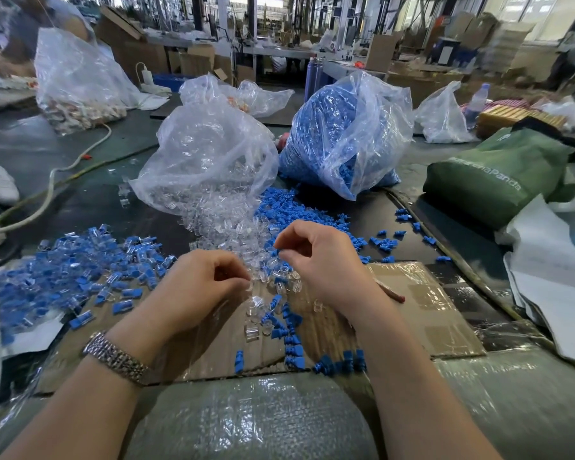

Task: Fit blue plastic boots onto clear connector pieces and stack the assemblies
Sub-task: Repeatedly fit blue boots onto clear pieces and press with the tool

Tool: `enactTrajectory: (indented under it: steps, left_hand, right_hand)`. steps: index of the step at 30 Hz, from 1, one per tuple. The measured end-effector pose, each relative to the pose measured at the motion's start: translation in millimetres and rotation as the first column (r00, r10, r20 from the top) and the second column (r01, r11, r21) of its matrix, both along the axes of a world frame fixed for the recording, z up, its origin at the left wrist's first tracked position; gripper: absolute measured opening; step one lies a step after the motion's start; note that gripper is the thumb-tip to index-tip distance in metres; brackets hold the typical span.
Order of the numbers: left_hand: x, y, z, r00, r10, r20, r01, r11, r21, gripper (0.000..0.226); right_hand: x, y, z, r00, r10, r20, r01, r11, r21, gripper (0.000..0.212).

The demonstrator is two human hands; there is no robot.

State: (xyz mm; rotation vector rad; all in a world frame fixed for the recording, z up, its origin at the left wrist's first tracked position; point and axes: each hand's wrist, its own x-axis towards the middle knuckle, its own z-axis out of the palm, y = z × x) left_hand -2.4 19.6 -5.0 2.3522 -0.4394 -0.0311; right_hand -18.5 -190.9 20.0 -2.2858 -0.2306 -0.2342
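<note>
The left hand [200, 280] has its fingers [236, 277] curled in a pinch at the edge of the clear pieces [226, 224]; what they hold, if anything, is too blurred to tell. The right hand [319, 257] pinches a blue boot [277, 253] between thumb and fingertips. Both parts look tiny and very light; the clear ones are probably hard, slick and easy to lose against each other, the boots likely softer and a little springy, so each is best taken by its sides with the open end left free for mating. Loose boots [289, 330] lie on the cardboard [429, 313] between the wrists, finished assemblies [80, 273] are heaped toward the left edge of the table [30, 141], and two open bags, the clear bag [210, 151] and the blue bag [349, 134], spill stock from the middle. The cardboard is film-wrapped and may let parts skid. Beyond are a green bag [498, 174], a white cable [50, 190], and a cluttered workshop.
</note>
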Motion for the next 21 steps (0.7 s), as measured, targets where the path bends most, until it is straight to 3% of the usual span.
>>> enactTrajectory:
  steps: [2,5,8,13,21]
  left_hand:
    - [-1,2,4,0.994,-0.010,-0.105,-0.010,0.983,-0.186,0.006]
    - [-5,1,12,0.954,-0.088,-0.287,-0.069,0.866,-0.496,0.010]
    - [-6,-2,15,0.915,-0.136,-0.380,-0.149,0.762,-0.631,0.023]
    - [-6,-2,16,0.877,-0.178,-0.446,-0.200,0.708,-0.678,0.031]
    - [-5,-2,15,0.856,-0.186,-0.482,-0.201,0.741,-0.641,0.024]
  right_hand:
    - [-1,0,1,0.999,0.024,-0.022,-0.023,0.997,0.074,0.010]
    - [-2,0,3,0.996,0.060,-0.063,-0.049,0.985,0.165,0.008]
    - [-3,1,6,0.993,0.115,-0.034,-0.104,0.966,0.237,0.006]
    - [-6,7,3,0.981,0.175,0.085,-0.189,0.959,0.213,0.008]
    - [-6,11,-2,0.961,0.231,0.152,-0.238,0.971,0.031,0.010]
